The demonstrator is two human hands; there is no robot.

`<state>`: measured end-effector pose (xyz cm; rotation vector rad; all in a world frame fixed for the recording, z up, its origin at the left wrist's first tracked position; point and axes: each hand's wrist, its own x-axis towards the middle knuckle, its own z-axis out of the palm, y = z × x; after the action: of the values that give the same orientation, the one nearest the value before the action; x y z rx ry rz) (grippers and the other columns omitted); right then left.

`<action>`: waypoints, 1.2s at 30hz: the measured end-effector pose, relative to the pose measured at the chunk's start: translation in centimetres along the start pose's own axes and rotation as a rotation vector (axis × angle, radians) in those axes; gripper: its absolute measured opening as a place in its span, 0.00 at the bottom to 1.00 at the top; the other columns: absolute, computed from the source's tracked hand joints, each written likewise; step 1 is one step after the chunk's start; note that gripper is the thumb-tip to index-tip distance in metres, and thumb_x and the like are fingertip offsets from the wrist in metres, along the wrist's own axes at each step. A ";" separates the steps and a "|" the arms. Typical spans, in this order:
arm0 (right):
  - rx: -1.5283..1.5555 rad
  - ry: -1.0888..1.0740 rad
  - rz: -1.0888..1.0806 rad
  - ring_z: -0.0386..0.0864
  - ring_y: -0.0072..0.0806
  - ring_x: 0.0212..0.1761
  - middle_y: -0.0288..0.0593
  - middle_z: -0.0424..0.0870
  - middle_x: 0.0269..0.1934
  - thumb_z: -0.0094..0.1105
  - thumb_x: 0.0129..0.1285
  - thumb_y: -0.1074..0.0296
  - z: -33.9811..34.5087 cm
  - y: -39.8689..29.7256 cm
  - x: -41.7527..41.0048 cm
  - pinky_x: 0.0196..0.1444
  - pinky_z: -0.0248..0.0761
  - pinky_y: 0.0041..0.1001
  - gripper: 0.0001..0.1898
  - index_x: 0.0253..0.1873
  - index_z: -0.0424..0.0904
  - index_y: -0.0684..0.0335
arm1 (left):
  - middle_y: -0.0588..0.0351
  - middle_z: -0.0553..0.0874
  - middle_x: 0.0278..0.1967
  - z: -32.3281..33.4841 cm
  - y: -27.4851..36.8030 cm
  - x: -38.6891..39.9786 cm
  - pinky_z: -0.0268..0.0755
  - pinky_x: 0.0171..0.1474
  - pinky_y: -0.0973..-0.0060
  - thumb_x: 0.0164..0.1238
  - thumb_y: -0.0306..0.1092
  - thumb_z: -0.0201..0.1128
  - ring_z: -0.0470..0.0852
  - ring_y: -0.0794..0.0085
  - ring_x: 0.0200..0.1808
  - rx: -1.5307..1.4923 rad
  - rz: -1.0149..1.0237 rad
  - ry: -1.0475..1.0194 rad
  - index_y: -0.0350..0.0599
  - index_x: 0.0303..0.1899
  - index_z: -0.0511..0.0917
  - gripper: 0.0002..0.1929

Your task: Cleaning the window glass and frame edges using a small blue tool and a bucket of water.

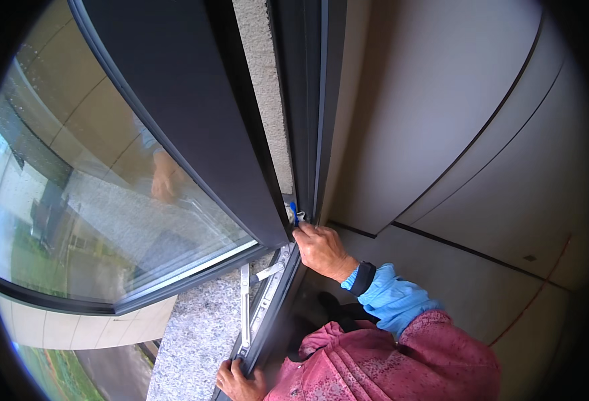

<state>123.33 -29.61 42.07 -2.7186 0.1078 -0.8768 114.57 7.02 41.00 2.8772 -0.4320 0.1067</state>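
My right hand point(324, 250) pinches a small blue tool point(294, 210) at the corner where the open window sash point(214, 100) meets the dark window frame point(308, 125). A whitish bit shows beside the blue part; the fingers hide the rest of the tool. Below that corner, a metal friction-stay hinge point(245, 311) runs between the sash and the bottom rail of the frame. My left hand point(241, 381) grips the bottom rail near the lower end of the hinge, fingers on the outer side and thumb on the inner.
Outside the frame lies a speckled granite sill point(194, 331). The glass pane point(119, 200) swings outward and reflects a hand. Beyond it are a drop, grass and paving. Indoors, a pale panel point(424, 100) stands at right above the tiled floor point(454, 285).
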 end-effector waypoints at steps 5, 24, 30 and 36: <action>0.249 0.063 -0.033 0.85 0.42 0.35 0.48 0.84 0.45 0.60 0.55 0.78 -0.6 2.1 -1.2 0.36 0.80 0.34 0.11 0.44 0.80 0.64 | 0.48 0.77 0.55 -0.7 0.7 0.0 0.65 0.55 0.51 0.53 0.51 0.67 0.75 0.49 0.54 -0.030 -0.038 0.008 0.51 0.55 0.77 0.28; 0.283 -0.002 -0.065 0.84 0.51 0.40 0.54 0.85 0.41 0.60 0.60 0.75 0.1 1.6 1.9 0.41 0.79 0.37 0.07 0.42 0.81 0.68 | 0.49 0.77 0.49 -0.6 0.8 0.4 0.63 0.55 0.56 0.39 0.38 0.74 0.75 0.54 0.52 -0.050 -0.027 0.072 0.52 0.45 0.80 0.24; 0.239 -0.219 -0.145 0.84 0.49 0.38 0.54 0.85 0.39 0.62 0.58 0.76 -4.9 -0.8 1.9 0.39 0.79 0.37 0.07 0.41 0.81 0.68 | 0.48 0.77 0.49 -1.0 0.8 0.5 0.64 0.55 0.55 0.40 0.37 0.75 0.75 0.52 0.52 -0.065 -0.057 0.081 0.52 0.44 0.80 0.23; 0.367 -0.283 -0.182 0.85 0.47 0.35 0.53 0.85 0.37 0.64 0.54 0.80 -7.8 -3.4 1.5 0.36 0.79 0.35 0.07 0.40 0.80 0.69 | 0.49 0.76 0.51 -1.1 0.8 0.7 0.63 0.56 0.54 0.35 0.36 0.76 0.74 0.53 0.55 -0.074 -0.092 0.024 0.54 0.45 0.80 0.26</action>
<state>119.97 -28.44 49.91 -2.4944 -0.3300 -0.4870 114.93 6.33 42.32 2.8144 -0.2923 0.1070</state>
